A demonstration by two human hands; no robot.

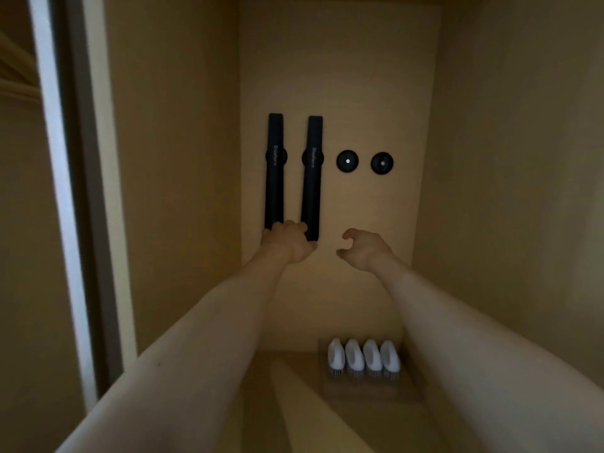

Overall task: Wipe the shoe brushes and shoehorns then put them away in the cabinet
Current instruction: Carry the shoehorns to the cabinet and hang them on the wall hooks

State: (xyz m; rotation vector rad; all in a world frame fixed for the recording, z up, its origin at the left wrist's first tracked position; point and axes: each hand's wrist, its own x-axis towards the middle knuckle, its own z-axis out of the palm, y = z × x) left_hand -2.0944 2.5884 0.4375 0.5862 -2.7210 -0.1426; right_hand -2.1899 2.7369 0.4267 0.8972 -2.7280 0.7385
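Two bare forearms reach up from 6 o'clock into the cabinet (176, 158). Between them, low at 5 o'clock, four white shoe brushes (363, 357) stand side by side on a wooden block (369, 389), close to the right side wall. On the back panel (340, 76), two black shoehorns hang upright and parallel with a narrow gap between them: the left shoehorn (274, 171) and the right shoehorn (312, 178). The left hand (289, 243) is at their lower ends, fingers curled around the right shoehorn's bottom edge. The right hand (362, 246), at 3 o'clock of it, hangs loosely curled, holding nothing. Two bare round black mounts (347, 161) sit at 3 o'clock of the shoehorns, with open panel above and below.
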